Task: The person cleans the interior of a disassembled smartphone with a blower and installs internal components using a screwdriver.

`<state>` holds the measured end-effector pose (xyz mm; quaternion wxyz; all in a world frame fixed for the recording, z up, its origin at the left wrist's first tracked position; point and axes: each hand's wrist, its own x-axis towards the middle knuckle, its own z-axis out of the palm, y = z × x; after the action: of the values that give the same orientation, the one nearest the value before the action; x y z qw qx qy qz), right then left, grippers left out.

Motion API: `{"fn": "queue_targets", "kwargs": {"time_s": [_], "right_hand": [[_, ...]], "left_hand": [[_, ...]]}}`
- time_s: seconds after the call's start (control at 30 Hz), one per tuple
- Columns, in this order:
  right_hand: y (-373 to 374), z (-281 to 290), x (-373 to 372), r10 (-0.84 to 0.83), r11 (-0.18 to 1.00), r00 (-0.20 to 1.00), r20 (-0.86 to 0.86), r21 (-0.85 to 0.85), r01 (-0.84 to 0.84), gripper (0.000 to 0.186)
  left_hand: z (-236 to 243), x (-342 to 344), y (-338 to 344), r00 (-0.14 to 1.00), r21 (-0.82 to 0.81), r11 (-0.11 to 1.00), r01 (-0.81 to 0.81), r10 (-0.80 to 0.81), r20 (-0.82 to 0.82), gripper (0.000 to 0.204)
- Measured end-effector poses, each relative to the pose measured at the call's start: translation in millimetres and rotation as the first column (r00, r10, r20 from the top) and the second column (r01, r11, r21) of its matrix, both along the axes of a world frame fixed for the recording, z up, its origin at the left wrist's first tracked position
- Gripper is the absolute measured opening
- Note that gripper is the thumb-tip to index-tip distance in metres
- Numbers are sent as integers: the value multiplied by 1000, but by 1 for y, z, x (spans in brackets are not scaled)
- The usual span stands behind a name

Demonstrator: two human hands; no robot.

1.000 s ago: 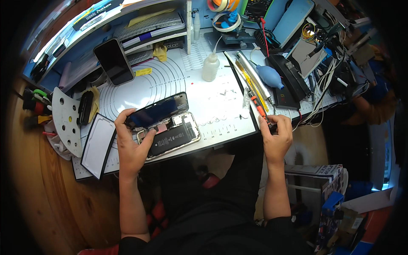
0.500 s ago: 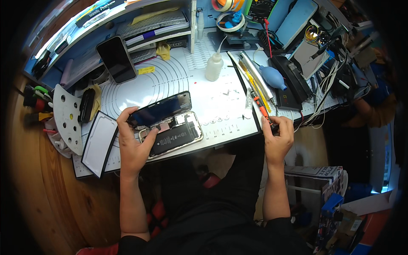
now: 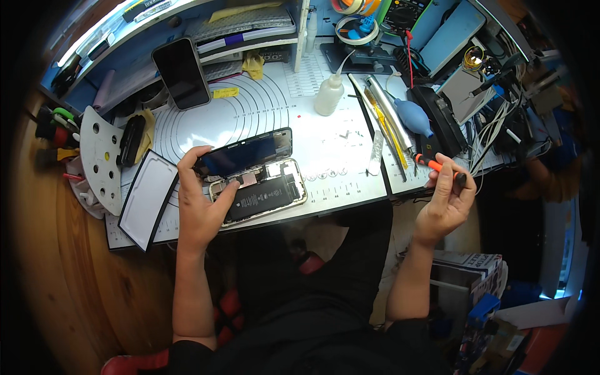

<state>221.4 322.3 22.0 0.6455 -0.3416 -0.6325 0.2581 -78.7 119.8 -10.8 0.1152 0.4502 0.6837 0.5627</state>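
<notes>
My left hand grips an opened phone on the white mat, fingers around the raised dark screen and thumb at the inner edge of the body, whose battery and boards are exposed. In my right hand, near the mat's front right, is an orange and black screwdriver, held tilted with its tip pointing up-left. A black-rimmed white tray lies beside my left hand. Left of the screwdriver are a small clear packet and long thin tools.
A standing phone leans by the shelves. A white bottle, blue air blower, multimeter and cables occupy the back and right. A perforated holder stands left. Someone's arm is dimly visible at far right.
My right hand has moved right with the screwdriver and turned it to lie more sideways, away from the packet. My left hand keeps its grip on the opened phone. The view has shifted slightly.
</notes>
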Motion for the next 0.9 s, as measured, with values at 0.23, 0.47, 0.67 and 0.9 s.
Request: {"fn": "queue_targets", "kwargs": {"time_s": [0.23,0.47,0.67,0.9], "right_hand": [[17,1,-13,70,995,992,108,68,-78,42],[18,8,-9,143,990,878,458,-77,-121,79],[11,-7,-38,238,971,971,39,25,-239,83],[14,-35,-61,346,937,938,4,46,-346,76]], "left_hand": [[0,1,0,1000,12,1000,7,-8,23,71],[3,4,1,997,5,1000,11,-11,77,71],[2,3,0,998,14,1000,20,-21,58,71],[4,4,0,998,5,1000,12,-12,65,72]]}}
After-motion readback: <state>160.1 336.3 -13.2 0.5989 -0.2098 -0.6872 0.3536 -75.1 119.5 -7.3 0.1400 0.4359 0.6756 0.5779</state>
